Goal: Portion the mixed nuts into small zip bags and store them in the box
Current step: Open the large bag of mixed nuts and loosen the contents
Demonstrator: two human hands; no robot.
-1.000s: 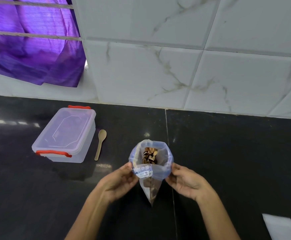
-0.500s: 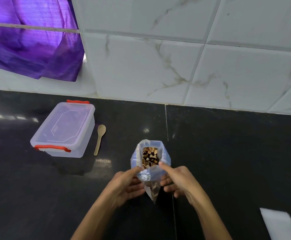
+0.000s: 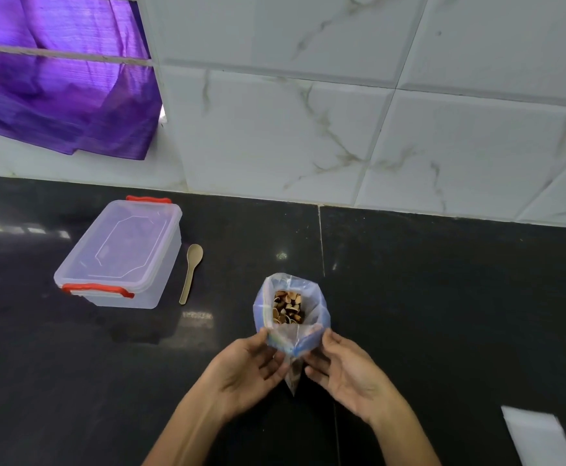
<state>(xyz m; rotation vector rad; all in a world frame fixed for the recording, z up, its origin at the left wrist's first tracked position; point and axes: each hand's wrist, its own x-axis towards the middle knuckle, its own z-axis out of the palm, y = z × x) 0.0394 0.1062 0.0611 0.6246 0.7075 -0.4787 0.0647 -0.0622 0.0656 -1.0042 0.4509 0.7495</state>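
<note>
Low in the centre of the frame, both hands hold an open zip bag of mixed nuts upright above the black desk, the left hand and right hand each pinching its near rim. Its long axis runs vertically, mouth up. To the left of the frame sits the lidded clear box, nearer the left hand, with a wooden spoon just beside it, between box and bag. I'd expect the lid must come off first.

The right hand slides back off the bag mouth. Both thumbs now pinch its near rim, left hand opposite.
</note>
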